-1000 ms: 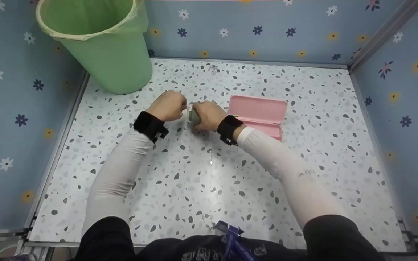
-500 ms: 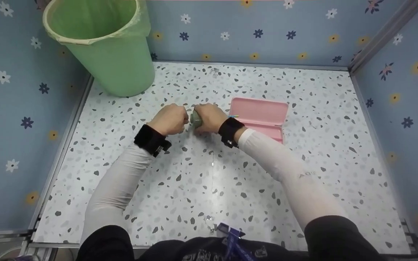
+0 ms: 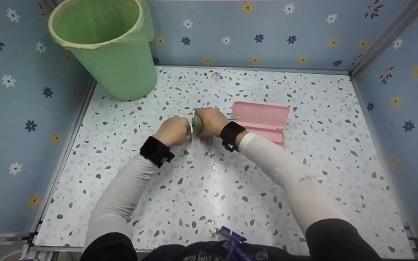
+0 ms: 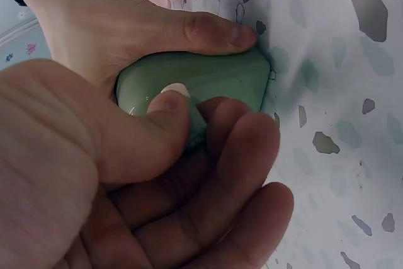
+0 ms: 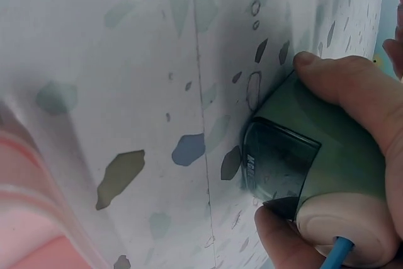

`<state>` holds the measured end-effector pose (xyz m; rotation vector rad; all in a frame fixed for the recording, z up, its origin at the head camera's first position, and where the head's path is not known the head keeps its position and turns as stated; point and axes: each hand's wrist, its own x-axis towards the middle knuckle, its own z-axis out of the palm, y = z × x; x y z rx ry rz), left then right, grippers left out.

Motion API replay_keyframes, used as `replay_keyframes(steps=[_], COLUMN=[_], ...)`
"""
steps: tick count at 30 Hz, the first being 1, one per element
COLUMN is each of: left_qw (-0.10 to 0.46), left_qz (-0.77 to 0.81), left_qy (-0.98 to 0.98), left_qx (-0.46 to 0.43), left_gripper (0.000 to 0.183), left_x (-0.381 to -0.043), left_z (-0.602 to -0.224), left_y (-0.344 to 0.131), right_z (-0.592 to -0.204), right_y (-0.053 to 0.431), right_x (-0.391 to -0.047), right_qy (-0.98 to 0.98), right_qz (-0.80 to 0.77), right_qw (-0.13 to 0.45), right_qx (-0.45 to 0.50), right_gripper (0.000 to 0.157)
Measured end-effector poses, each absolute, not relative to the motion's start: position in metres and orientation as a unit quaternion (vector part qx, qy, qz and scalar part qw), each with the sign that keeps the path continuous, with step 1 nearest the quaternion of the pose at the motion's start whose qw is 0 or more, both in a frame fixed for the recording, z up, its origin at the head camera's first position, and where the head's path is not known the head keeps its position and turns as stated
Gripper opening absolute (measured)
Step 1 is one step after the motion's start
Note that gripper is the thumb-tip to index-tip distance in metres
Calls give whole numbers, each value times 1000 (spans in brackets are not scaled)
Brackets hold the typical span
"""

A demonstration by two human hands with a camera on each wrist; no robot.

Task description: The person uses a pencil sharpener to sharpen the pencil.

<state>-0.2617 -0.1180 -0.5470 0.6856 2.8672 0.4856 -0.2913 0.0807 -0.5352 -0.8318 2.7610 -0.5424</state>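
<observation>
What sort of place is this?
Probably a small indoor work booth: flowered walls on three sides, a speckled table where someone works, and a green bin standing on it.

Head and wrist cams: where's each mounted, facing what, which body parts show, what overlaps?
Head: on the head, facing forward and down at the tabletop; shows left hand, right hand, sleeved arms, some torso.
Left wrist: on that wrist, facing past its own fingers at the green pencil sharpener; shows both hands.
Right wrist: on that wrist, facing the pencil sharpener and blue pencil; shows part of the right hand, likely a sliver of the left.
Shared: head and left wrist: both hands, pencil sharpener, pink pencil case.
</observation>
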Motion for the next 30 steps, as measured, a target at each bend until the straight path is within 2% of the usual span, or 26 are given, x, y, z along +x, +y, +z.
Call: replay_keyframes(steps=[4,9,11,14,24,30], left_qw=[72,141,141,123,84,42], left_qz=[164,239,256,255,207,182], left_qy=[958,945,942,945,963,966], left_qx=[224,174,167,166,154,176], left_gripper=[16,12,14,16,8,11], left_x=[-275,-261,-261,-265,-272,-283], left_z=[-577,-556,-557,-561,-556,-572], left_y=[-120,-117,-118,-118,-105,-108], right_z=[-536,-537,-538,-536,-532,-535], right_y=[80,78,78,79,84,80], right_x=[-291,-291,-292,-293,-294,-293], right_qy=[939,937,935,935,936,931], right_qz=[-178,-162,-160,-166,-179,-173], right_qw=[98,99,101,103,113,105], right_qx=[-278,-293,-299,-297,-281,-302], right_gripper=[52,54,54,56,59,58])
